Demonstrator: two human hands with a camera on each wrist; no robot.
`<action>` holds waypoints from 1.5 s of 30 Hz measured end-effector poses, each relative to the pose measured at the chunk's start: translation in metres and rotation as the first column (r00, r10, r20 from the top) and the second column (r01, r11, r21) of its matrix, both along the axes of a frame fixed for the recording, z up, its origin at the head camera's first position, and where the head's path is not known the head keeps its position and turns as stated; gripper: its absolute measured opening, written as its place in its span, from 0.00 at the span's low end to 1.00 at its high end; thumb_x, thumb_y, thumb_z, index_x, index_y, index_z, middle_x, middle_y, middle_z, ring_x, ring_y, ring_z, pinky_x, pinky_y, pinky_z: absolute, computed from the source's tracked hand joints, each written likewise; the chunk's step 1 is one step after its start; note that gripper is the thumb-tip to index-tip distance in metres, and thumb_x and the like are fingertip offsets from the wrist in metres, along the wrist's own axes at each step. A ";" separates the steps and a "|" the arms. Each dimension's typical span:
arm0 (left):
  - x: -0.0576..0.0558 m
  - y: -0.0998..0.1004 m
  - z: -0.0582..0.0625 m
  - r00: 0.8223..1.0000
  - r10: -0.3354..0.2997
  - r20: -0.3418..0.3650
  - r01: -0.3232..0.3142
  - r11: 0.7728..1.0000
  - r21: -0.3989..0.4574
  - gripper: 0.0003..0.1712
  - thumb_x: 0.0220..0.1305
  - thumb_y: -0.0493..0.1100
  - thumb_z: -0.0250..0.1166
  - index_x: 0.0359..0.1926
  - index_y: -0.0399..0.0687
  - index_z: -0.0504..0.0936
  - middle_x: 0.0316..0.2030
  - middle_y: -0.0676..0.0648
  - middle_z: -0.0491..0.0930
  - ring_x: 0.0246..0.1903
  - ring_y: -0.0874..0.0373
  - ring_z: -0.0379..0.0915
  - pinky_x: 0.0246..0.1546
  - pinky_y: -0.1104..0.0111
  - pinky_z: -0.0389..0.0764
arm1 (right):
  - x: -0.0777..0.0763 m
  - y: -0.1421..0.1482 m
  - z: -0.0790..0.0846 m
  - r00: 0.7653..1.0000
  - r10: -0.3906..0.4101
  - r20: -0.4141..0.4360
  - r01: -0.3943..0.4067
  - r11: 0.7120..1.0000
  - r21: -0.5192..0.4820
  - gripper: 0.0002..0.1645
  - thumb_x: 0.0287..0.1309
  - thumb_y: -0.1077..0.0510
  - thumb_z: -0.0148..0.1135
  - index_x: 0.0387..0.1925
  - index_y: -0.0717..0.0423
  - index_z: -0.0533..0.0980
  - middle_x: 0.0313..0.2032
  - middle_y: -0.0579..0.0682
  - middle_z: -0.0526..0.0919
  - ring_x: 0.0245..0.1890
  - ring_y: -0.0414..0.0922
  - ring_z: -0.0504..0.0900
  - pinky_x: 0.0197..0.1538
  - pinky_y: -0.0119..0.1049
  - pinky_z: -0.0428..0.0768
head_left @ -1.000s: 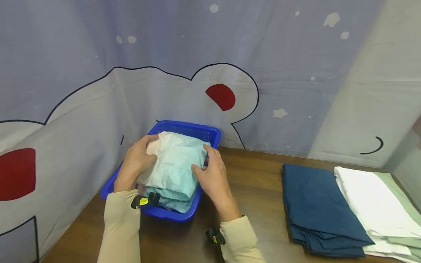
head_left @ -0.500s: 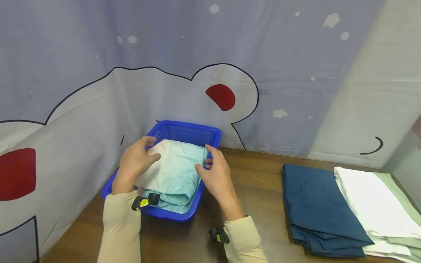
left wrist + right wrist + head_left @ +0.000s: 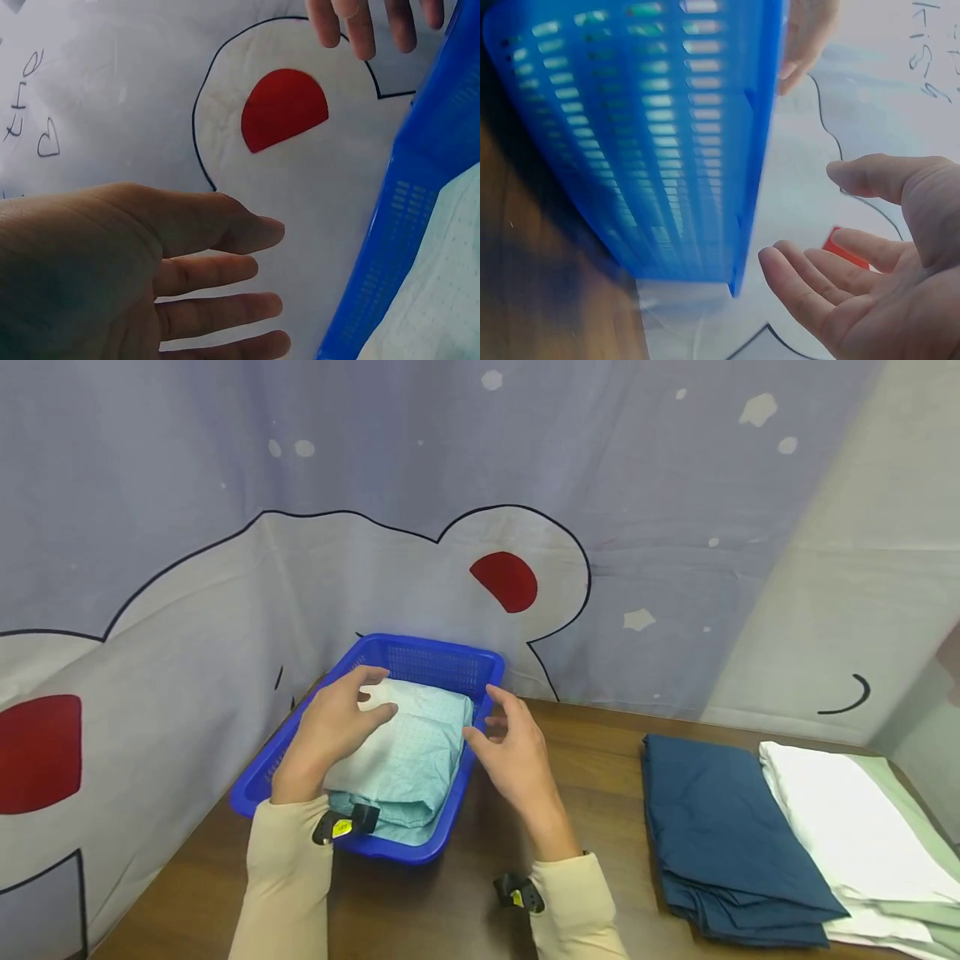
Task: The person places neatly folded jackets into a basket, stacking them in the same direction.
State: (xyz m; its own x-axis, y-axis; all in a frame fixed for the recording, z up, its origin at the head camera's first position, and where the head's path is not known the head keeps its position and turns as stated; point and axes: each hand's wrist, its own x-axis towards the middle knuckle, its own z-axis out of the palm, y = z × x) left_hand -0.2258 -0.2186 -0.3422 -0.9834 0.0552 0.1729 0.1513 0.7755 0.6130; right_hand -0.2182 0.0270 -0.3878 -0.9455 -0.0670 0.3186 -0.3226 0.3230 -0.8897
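Brown wood-grain tabletop (image 3: pixel 592 827) across the lower frame; lavender-and-white printed hanging (image 3: pixel 660 485) behind. Left of centre, pale-blue folded cloth (image 3: pixel 408 743) lies in a blue basket (image 3: pixel 435 667); left hand (image 3: pixel 339 722) and right hand (image 3: pixel 516 756), fingers loosely spread, flank it. Lower right: navy folded cloth (image 3: pixel 727 835).

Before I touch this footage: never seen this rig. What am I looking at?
No machine here, just a person's bare left hand and right hand. The wide picture comes from a head camera looking forward and down; the two close-ups come from cameras worn on each wrist. On the brown table stands a blue basket with pale blue cloth folded inside. To its right lie folded navy cloth and white cloth. Nothing is held: both hands are open over or beside the basket.
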 end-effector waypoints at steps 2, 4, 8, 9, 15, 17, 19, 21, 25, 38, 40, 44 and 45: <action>0.000 0.007 0.000 1.000 -0.008 -0.010 0.008 1.000 -0.002 0.33 0.74 0.47 0.65 0.75 0.44 0.72 0.72 0.39 0.73 0.67 0.37 0.73 0.62 0.40 0.72 | 0.000 0.006 0.001 1.000 -0.006 0.005 0.006 1.000 -0.007 0.37 0.65 0.60 0.72 0.73 0.58 0.72 0.67 0.58 0.77 0.58 0.56 0.83 0.56 0.51 0.84; 0.000 0.014 0.000 1.000 -0.013 -0.022 0.013 1.000 -0.009 0.32 0.74 0.48 0.65 0.75 0.44 0.72 0.72 0.39 0.73 0.67 0.37 0.73 0.62 0.40 0.73 | -0.001 0.012 0.002 1.000 -0.013 0.011 0.013 1.000 -0.008 0.37 0.65 0.60 0.72 0.73 0.57 0.72 0.68 0.57 0.77 0.59 0.55 0.83 0.57 0.51 0.84; 0.000 0.029 0.000 0.998 -0.019 -0.052 0.017 0.999 -0.029 0.32 0.74 0.49 0.66 0.74 0.44 0.73 0.70 0.39 0.75 0.65 0.38 0.75 0.61 0.41 0.74 | -0.003 0.024 0.003 1.000 -0.016 0.009 0.016 1.000 -0.003 0.37 0.65 0.60 0.72 0.73 0.57 0.72 0.70 0.56 0.76 0.61 0.56 0.82 0.58 0.52 0.83; 0.000 0.033 0.000 0.998 -0.022 -0.059 0.020 0.999 -0.031 0.33 0.73 0.49 0.66 0.74 0.44 0.73 0.69 0.39 0.76 0.64 0.38 0.76 0.60 0.41 0.74 | -0.003 0.027 0.003 1.000 -0.015 0.009 0.015 1.000 -0.002 0.37 0.65 0.60 0.72 0.74 0.57 0.72 0.70 0.56 0.75 0.61 0.56 0.82 0.59 0.53 0.83; -0.001 0.055 -0.002 0.995 -0.040 -0.090 0.041 0.999 0.008 0.33 0.73 0.49 0.67 0.74 0.43 0.73 0.69 0.38 0.77 0.64 0.39 0.76 0.61 0.42 0.75 | -0.003 0.045 0.008 0.999 -0.026 0.028 0.026 1.000 0.010 0.39 0.66 0.59 0.72 0.75 0.55 0.70 0.73 0.55 0.73 0.63 0.55 0.80 0.60 0.54 0.82; -0.001 0.061 -0.002 0.993 -0.044 -0.106 0.047 0.999 0.022 0.34 0.72 0.48 0.68 0.74 0.44 0.72 0.69 0.39 0.77 0.64 0.39 0.77 0.61 0.43 0.75 | -0.002 0.051 0.010 0.999 -0.031 0.041 0.030 0.999 0.022 0.39 0.67 0.58 0.72 0.76 0.55 0.69 0.73 0.54 0.72 0.64 0.55 0.80 0.61 0.53 0.81; 0.000 0.067 -0.001 0.990 -0.050 -0.129 0.054 0.998 0.027 0.34 0.72 0.49 0.69 0.75 0.44 0.72 0.68 0.39 0.77 0.63 0.39 0.77 0.61 0.43 0.75 | -0.002 0.056 0.012 0.998 -0.030 0.054 0.028 0.999 0.033 0.39 0.68 0.58 0.71 0.76 0.54 0.69 0.74 0.53 0.72 0.65 0.54 0.79 0.62 0.53 0.81; 0.001 0.072 0.000 0.989 -0.055 -0.140 0.060 0.998 0.033 0.35 0.72 0.49 0.69 0.75 0.44 0.72 0.69 0.39 0.77 0.63 0.39 0.77 0.62 0.43 0.75 | -0.001 0.062 0.012 0.997 -0.030 0.069 0.027 0.999 0.043 0.39 0.69 0.57 0.71 0.77 0.53 0.68 0.74 0.53 0.72 0.66 0.53 0.79 0.62 0.53 0.80; 0.004 0.082 0.000 0.989 -0.056 -0.137 0.066 0.995 0.071 0.36 0.72 0.49 0.69 0.75 0.45 0.71 0.69 0.40 0.77 0.64 0.40 0.77 0.63 0.43 0.74 | -0.002 0.074 0.013 0.995 -0.035 0.090 0.029 0.997 0.073 0.39 0.69 0.55 0.70 0.78 0.52 0.67 0.74 0.53 0.71 0.67 0.54 0.78 0.62 0.54 0.80; 0.003 0.112 -0.003 0.982 -0.099 -0.159 0.124 0.980 0.156 0.36 0.70 0.48 0.72 0.75 0.47 0.72 0.68 0.43 0.78 0.64 0.43 0.77 0.62 0.45 0.76 | 0.000 0.114 0.020 0.990 -0.065 0.125 0.044 0.985 0.166 0.41 0.74 0.49 0.67 0.81 0.50 0.63 0.78 0.52 0.67 0.72 0.55 0.72 0.65 0.62 0.75; 0.003 0.118 -0.004 0.981 -0.112 -0.156 0.138 0.977 0.165 0.36 0.71 0.48 0.71 0.75 0.47 0.72 0.68 0.43 0.78 0.64 0.43 0.78 0.62 0.45 0.76 | 0.001 0.118 0.020 0.990 -0.071 0.119 0.049 0.982 0.181 0.41 0.74 0.49 0.67 0.81 0.50 0.62 0.78 0.52 0.66 0.72 0.55 0.72 0.64 0.62 0.75; 0.001 0.131 -0.005 0.974 -0.148 -0.170 0.179 0.966 0.186 0.35 0.71 0.47 0.71 0.75 0.47 0.72 0.67 0.42 0.79 0.62 0.42 0.79 0.62 0.46 0.77 | 0.002 0.126 0.020 0.990 -0.080 0.112 0.055 0.975 0.217 0.42 0.74 0.48 0.67 0.81 0.50 0.62 0.78 0.53 0.66 0.71 0.58 0.73 0.63 0.62 0.77; 0.000 0.134 -0.006 0.972 -0.155 -0.177 0.189 0.963 0.191 0.35 0.71 0.47 0.71 0.74 0.47 0.73 0.67 0.42 0.79 0.62 0.42 0.80 0.61 0.46 0.77 | 0.002 0.128 0.021 0.990 -0.081 0.112 0.054 0.973 0.226 0.42 0.74 0.48 0.66 0.81 0.50 0.61 0.78 0.54 0.66 0.70 0.59 0.74 0.62 0.62 0.77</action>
State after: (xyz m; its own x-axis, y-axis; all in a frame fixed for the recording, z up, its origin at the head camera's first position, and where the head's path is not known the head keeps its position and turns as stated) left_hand -0.2255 -0.0842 -0.3480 -0.9210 0.1681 0.3514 0.3796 0.5892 0.7132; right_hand -0.2157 0.1552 -0.3673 -0.9805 -0.0583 0.1876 -0.1894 0.5337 -0.8242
